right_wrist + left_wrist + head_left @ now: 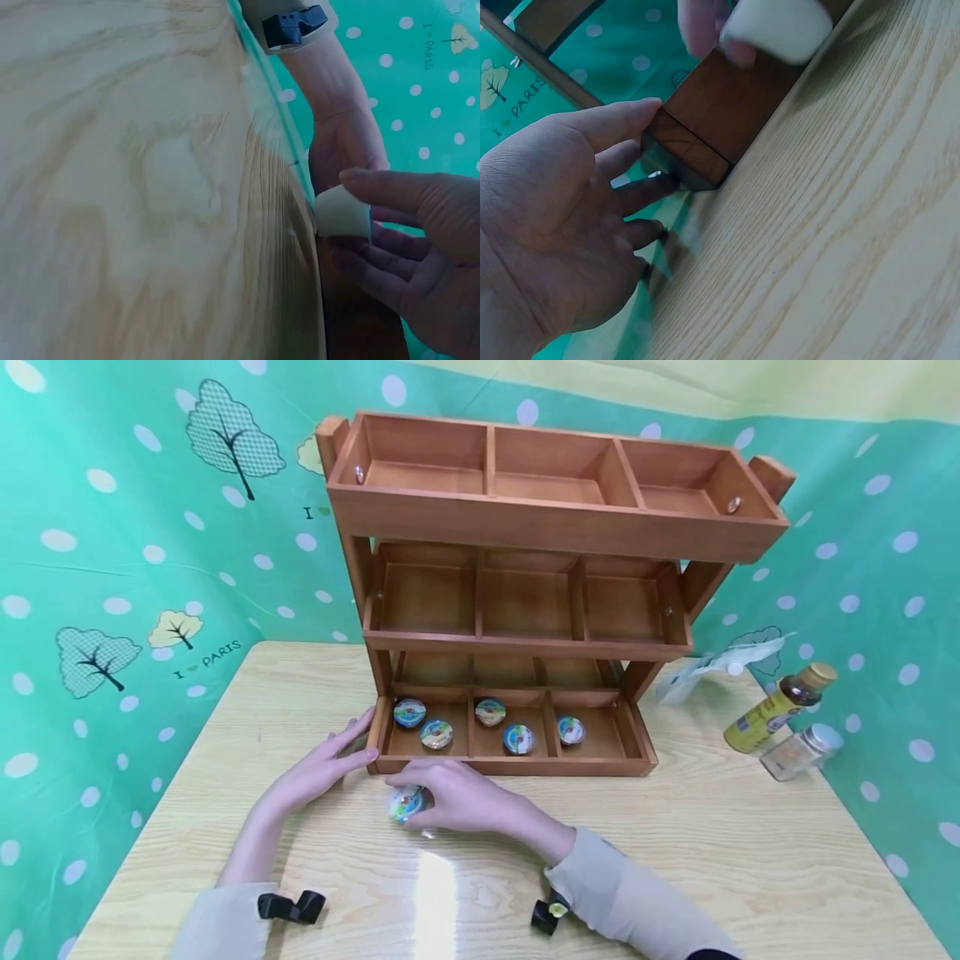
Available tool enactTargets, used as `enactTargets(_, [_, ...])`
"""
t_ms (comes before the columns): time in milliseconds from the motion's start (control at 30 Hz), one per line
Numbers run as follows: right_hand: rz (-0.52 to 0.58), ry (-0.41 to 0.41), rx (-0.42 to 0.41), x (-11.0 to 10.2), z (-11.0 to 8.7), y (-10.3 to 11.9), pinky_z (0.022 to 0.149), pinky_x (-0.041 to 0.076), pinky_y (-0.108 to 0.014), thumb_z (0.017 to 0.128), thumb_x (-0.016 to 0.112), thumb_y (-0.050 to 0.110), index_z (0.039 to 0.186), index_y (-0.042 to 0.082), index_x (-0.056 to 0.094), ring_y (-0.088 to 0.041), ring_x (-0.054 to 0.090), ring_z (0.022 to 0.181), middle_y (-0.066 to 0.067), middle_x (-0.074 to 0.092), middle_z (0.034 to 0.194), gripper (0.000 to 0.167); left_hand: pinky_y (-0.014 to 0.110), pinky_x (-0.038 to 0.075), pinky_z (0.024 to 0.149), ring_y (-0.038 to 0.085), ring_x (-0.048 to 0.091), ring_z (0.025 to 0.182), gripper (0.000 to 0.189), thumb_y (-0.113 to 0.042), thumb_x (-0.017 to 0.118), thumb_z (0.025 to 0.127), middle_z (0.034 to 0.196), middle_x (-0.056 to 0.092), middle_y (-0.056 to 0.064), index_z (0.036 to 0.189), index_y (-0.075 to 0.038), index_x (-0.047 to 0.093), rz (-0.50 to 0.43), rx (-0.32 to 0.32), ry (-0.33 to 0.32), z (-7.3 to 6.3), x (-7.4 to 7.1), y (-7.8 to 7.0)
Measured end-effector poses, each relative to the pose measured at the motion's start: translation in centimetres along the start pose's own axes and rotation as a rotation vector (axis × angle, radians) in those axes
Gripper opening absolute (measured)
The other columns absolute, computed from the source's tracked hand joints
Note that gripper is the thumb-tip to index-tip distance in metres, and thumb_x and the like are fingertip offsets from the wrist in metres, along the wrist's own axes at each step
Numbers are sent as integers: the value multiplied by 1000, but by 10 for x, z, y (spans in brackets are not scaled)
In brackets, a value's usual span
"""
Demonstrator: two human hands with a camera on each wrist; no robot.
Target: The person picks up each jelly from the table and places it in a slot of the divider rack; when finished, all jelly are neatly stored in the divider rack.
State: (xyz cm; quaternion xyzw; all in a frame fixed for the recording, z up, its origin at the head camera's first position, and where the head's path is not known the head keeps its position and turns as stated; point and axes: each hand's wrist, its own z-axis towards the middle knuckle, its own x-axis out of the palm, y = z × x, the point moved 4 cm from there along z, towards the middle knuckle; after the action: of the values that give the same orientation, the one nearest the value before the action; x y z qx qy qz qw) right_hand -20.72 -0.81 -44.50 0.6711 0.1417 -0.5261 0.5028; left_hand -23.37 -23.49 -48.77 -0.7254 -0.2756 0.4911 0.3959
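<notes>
Between thumb and fingers, my right hand [465, 797] pinches a small jelly cup [406, 803] with a printed foil lid, just in front of the wooden rack [517, 767]. Its white, rounded body [343, 213] shows in the right wrist view. My left hand [318, 772] rests against the left front corner of the rack's bottom tier, thumb at the corner and fingers extended along the side. In that tier, the left compartment has a blue-lidded cup [409, 712] and a paler cup [437, 734]. The middle one holds two more cups [518, 739], the right one a single cup [571, 730].
The rack's middle tier [525, 645] and top tier [555, 518] overhang the bottom one, each split by dividers. To the right stand a brown-capped bottle [772, 714], a lidded jar [801, 752] and a whitish plastic item [716, 667]. Patterned cloth [150, 568] surrounds the table [675, 843].
</notes>
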Motion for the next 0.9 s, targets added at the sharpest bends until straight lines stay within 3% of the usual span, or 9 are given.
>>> enactTargets(133, [87,9,10,-11,-16,-5,82,52,-16,88,82,29,143,18,62,0,59,99,9,67,128,59,82,-2,117,57,-11,156,73,-52,52,104,176,7,5,165,-42,13,1,-8,-1,1,0,1])
enactTargets(367, [258,14,114,-29,-56,-21,98,57,-23,84,86,22,140,21,65,-2,62,112,11,64,125,60,81,-4,118,57,-13,155,76,-52,53,104,176,5,8,166,-38,11,0,-14,1,-2,-2,2])
enactTargets(600, [289,7,146,-60,-98,-42,97,58,-25,81,88,17,135,16,69,-8,66,111,6,66,123,57,77,-7,121,50,-9,159,74,-49,53,105,176,6,7,165,-38,12,-7,8,-4,-4,-2,1])
enactTargets(900, [421,-93,226,-109,-142,-80,90,62,-27,77,89,5,126,3,70,-10,67,99,-10,67,119,52,73,-8,123,47,-7,160,74,-49,53,105,176,6,8,166,-36,13,-2,20,3,1,1,0])
